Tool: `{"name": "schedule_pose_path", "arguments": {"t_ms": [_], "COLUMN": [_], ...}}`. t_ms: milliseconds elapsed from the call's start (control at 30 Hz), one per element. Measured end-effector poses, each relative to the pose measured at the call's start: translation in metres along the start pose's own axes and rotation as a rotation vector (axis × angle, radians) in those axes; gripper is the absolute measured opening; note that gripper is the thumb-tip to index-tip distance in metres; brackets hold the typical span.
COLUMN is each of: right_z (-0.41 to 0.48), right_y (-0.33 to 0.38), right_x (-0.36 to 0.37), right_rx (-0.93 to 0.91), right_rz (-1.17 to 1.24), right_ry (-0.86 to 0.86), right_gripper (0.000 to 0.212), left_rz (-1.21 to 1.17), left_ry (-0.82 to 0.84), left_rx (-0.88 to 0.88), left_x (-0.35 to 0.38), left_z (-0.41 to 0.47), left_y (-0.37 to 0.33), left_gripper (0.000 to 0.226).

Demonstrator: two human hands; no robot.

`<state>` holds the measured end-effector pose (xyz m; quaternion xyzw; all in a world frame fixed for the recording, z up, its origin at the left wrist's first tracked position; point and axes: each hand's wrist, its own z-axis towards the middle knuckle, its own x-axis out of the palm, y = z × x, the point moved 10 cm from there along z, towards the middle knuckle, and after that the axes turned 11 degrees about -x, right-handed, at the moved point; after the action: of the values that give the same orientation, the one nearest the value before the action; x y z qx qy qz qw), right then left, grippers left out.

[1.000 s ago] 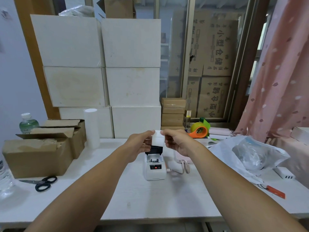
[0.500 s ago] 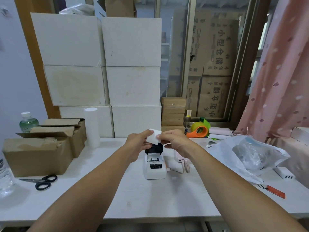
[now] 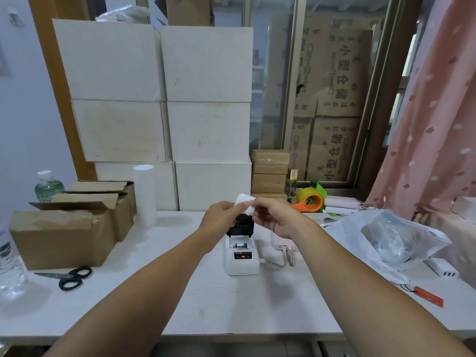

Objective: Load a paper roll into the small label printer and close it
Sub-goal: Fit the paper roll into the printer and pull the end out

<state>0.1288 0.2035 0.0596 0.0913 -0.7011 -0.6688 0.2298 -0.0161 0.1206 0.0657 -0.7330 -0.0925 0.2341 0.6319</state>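
Fingers point(image 3: 233, 210) pinching small white paper roll point(image 3: 244, 200), tilted

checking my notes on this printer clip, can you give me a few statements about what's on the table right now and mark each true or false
1. Both hands, left hand and right hand, hold the paper roll above the printer. True.
2. The printer's lid is closed. False: it stands open and the roll is not yet inside.
3. The scissors lie on the table left of the printer. True.
4. The orange tape dispenser sits in front of the printer, near the table's front edge. False: it is behind and to the right, by the window.
5. A red light shows on the printer's front panel. True.
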Motion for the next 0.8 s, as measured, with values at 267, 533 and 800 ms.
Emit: {"name": "schedule_pose_path", "arguments": {"t_ms": [267,533,800], "right_z": [-0.003,-0.004,-0.001], "right_y": [-0.006,0.006,0.0], "right_x": [-0.004,0.004,0.003], "right_rx": [0.056,0.002,-0.026], "right_rz": [-0.047,-0.124,-0.13], "right_ry": [-0.017,0.037,0.014], "right_gripper": [0.012,0.011,0.01], "left_rz": [0.472,0.578,0.638], "left_ry": [-0.255,-0.503,-0.553], "left_rx": [0.266,0.307,0.261], "left_x": [0.01,0.004,0.009], "left_z": [-0.021,-0.033,-0.029], "left_y": [-0.022,-0.036,-0.041], "left_gripper": [0.045,0.045,0.045]}}
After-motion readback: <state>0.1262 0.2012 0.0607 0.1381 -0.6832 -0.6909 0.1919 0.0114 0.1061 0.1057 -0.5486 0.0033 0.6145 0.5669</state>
